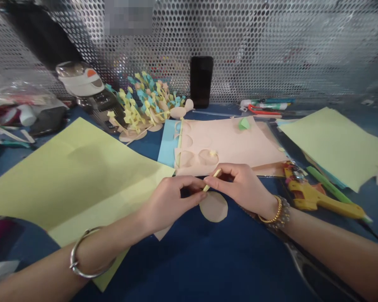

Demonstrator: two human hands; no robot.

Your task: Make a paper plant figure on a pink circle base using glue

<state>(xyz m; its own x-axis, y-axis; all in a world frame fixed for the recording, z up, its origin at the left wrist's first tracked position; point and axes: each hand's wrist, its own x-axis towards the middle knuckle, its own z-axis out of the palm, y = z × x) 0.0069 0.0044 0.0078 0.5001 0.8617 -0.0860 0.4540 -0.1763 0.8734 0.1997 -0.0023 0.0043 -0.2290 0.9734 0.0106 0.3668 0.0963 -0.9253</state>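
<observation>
Blue tabletop, both hands in pinch grip

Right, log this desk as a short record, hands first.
left hand: pinching a thin yellow strip
right hand: pinching the same strip
near hands: pale round disc on blue table
left: large yellow sheet
ahead: pink sheet with round cutouts
right: yellow glue gun
back: upright black phone; cluster of small coloured paper shapes
</observation>
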